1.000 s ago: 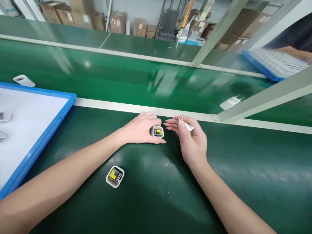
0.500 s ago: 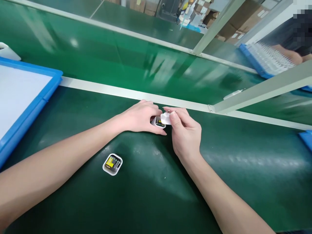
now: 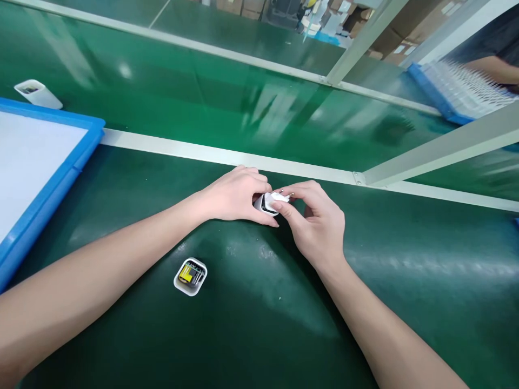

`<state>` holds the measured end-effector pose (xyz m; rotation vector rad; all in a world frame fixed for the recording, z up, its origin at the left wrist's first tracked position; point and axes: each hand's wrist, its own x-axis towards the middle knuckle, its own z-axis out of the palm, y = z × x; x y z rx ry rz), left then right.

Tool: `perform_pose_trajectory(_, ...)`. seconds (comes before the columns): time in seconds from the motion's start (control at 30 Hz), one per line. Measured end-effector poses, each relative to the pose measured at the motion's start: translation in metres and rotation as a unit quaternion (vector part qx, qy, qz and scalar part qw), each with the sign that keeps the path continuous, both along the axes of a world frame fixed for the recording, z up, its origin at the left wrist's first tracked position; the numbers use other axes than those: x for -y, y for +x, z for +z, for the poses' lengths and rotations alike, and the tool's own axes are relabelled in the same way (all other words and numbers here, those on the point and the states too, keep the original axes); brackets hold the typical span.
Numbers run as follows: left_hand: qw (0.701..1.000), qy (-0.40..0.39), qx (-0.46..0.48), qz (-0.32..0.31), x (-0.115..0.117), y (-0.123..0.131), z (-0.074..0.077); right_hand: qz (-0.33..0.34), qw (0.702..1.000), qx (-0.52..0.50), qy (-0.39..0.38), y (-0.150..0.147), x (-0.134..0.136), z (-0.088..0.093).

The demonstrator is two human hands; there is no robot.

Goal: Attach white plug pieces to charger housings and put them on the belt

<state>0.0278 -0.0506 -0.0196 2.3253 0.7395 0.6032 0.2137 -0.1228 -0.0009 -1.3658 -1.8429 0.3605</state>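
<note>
My left hand (image 3: 232,195) grips a white square charger body (image 3: 263,206) on the green belt, with its fingers around the sides. My right hand (image 3: 314,222) pinches a white plug cap with two metal prongs (image 3: 279,197) between fingers and thumb. The cap rests against the open end of the body and hides the inside. Below my left wrist, a second open charger body with yellow and dark components (image 3: 190,276) lies on the belt, touching neither hand.
A blue-framed tray with a white sheet (image 3: 52,175) lies at left, and a loose white charger shell (image 3: 38,93) lies beyond it. A pale metal rail (image 3: 227,152) crosses the belt. At upper right, a person's forearm (image 3: 490,69) is beside a blue tray of white parts (image 3: 456,91).
My right hand has brought the plug cap from the right onto the charger body in my left hand. The body now sits covered, and the view has tilted slightly downward.
</note>
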Motion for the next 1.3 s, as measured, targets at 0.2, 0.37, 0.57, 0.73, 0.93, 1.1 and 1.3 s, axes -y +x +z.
perform_pose_trajectory(0.2, 1.0, 0.001, -0.011, 0.005, 0.001, 0.002, 0.001, 0.03, 0.998, 0.058, 0.021, -0.003, 0.003, 0.003)
perform_pose_trajectory(0.37, 1.0, 0.006, -0.011, 0.01, 0.002, 0.002, 0.001, 0.039, 0.996, 0.073, 0.022, -0.002, 0.0, 0.004)
perform_pose_trajectory(0.57, 1.0, 0.003, 0.005, 0.007, 0.001, 0.002, 0.0, 0.087, 0.992, 0.095, 0.006, 0.001, -0.006, 0.011)
perform_pose_trajectory(0.73, 1.0, 0.002, 0.008, 0.011, 0.001, 0.001, -0.001, 0.096, 0.988, 0.119, -0.008, 0.001, -0.01, 0.011)
perform_pose_trajectory(0.93, 0.998, -0.033, 0.017, 0.048, -0.004, 0.0, 0.002, 0.068, 0.994, -0.041, -0.074, 0.012, -0.017, -0.009)
perform_pose_trajectory(1.1, 0.998, -0.019, 0.001, 0.056, -0.006, 0.002, 0.003, 0.083, 0.99, -0.063, -0.092, 0.022, -0.02, -0.011)
perform_pose_trajectory(1.3, 0.996, -0.013, -0.019, 0.091, -0.013, 0.002, 0.009, 0.009, 0.995, -0.081, -0.061, 0.019, -0.046, -0.018)
